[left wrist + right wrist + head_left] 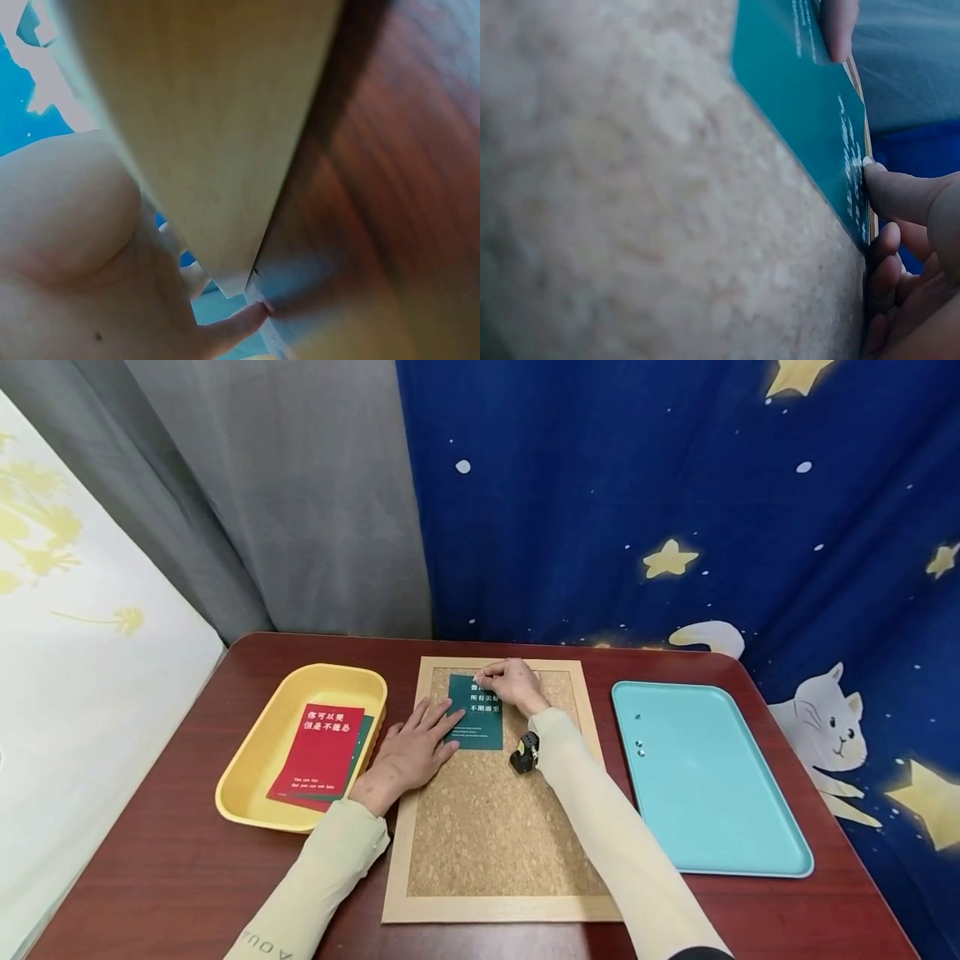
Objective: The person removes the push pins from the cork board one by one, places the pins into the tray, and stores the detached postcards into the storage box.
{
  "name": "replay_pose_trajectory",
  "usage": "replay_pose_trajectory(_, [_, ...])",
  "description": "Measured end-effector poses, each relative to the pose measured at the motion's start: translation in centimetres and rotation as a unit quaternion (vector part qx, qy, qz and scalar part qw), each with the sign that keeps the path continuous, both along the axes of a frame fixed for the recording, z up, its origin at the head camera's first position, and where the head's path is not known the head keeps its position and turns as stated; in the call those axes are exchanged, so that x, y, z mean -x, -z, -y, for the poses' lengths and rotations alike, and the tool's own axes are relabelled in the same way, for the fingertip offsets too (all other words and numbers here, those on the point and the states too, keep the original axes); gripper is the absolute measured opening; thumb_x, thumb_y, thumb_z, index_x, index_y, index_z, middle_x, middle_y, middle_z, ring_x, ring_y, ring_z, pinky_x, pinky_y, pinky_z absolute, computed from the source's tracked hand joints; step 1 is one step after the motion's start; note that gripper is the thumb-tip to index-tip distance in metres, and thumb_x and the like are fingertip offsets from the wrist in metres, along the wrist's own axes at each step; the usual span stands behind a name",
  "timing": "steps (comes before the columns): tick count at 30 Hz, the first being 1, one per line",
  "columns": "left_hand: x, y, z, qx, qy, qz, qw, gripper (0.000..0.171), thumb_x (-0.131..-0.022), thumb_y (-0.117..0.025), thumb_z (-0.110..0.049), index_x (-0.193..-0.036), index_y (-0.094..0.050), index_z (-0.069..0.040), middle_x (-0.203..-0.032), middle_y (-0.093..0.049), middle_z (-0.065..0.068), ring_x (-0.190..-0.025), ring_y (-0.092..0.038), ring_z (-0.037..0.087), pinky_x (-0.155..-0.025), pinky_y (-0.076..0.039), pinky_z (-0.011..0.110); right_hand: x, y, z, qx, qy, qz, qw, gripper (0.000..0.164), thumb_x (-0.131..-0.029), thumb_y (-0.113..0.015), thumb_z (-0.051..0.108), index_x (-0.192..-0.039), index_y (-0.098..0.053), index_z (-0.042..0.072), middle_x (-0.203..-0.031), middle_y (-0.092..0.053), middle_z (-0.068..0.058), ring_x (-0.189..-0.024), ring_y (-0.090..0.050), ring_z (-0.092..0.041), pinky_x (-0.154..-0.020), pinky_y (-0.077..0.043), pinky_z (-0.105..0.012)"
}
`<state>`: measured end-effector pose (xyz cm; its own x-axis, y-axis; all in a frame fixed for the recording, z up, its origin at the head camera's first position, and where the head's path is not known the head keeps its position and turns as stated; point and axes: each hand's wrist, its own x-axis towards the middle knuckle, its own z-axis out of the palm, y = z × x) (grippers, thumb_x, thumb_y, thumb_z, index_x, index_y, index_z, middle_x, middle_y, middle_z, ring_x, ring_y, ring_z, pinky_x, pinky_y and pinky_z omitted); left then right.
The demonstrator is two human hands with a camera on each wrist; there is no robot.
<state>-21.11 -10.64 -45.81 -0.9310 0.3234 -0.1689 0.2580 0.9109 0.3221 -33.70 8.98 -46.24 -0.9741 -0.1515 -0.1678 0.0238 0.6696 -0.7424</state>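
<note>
A dark green card [477, 727] with white writing lies near the top of a wood-framed corkboard [502, 827]. My left hand [412, 750] rests with fingers spread over the board's left frame, fingertips on the card's left edge. My right hand [513, 683] is at the card's upper part, thumb and finger pinching a small pale push pin [476, 678] against it. In the right wrist view, the thumb [900, 191] meets the green card [795, 90] near its writing, with the other fingers curled beside it. The left wrist view mostly shows the board's frame [210, 150].
On the left stands a yellow basket [243, 777] holding a red card [318, 752] over a green one. A turquoise tray [720, 785] with a few small shiny pins [640, 748] lies to the right. Curtains [570, 510] hang behind the brown table [150, 860].
</note>
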Motion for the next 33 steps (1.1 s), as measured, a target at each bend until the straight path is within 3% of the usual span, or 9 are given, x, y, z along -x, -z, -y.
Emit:
replay_pose_trajectory(4, [0.06,-0.01,0.0,0.001,-0.003,0.001,1.0,0.06,-0.11,-0.049,-0.041,-0.165,-0.032,-0.025,-0.176,-0.019,0.005,-0.165,-0.007,0.036,-0.122,-0.028,0.071,0.08,0.13,-0.13,0.026,-0.002,0.007,1.0,0.02,-0.098,-0.073,0.034,-0.112,-0.082,0.022,-0.119,-0.077,-0.003,-0.109,-0.067,-0.024,-0.104,-0.051,-0.043])
replay_pose_trajectory(9, [-0.01,0.0,0.01,0.003,-0.004,0.004,1.0,0.06,-0.109,-0.049,-0.041,-0.165,-0.032,-0.025,-0.176,-0.019,0.005,-0.165,-0.007,0.037,-0.122,-0.028,0.072,0.03,0.4,-0.16,0.022,-0.004,0.006,1.0,0.019,-0.099,-0.073,0.035,-0.112,-0.082,0.024,-0.116,-0.076,-0.001,-0.104,-0.066,-0.023,-0.099,-0.051,-0.041])
replay_pose_trajectory(21, [0.06,-0.07,-0.12,0.002,-0.004,0.003,1.0,0.06,-0.109,-0.049,-0.04,-0.165,-0.033,-0.024,-0.176,-0.02,0.006,-0.165,-0.008,0.037,-0.122,-0.028,0.072,-0.04,0.34,-0.33,0.026,-0.006,-0.003,1.0,0.024,-0.099,-0.071,0.035,-0.117,-0.08,0.022,-0.121,-0.076,-0.002,-0.11,-0.067,-0.023,-0.106,-0.05,-0.044])
replay_pose_trajectory(33, [0.04,0.11,-0.04,0.005,-0.001,0.001,1.0,0.06,-0.11,-0.048,-0.04,-0.165,-0.031,-0.025,-0.176,-0.019,0.005,-0.165,-0.008,0.037,-0.122,-0.029,0.072,-0.26,0.49,-0.83,0.059,-0.037,-0.017,0.997,0.021,-0.1,-0.072,0.031,-0.116,-0.08,0.02,-0.119,-0.076,-0.005,-0.106,-0.067,-0.024,-0.102,-0.05,-0.041])
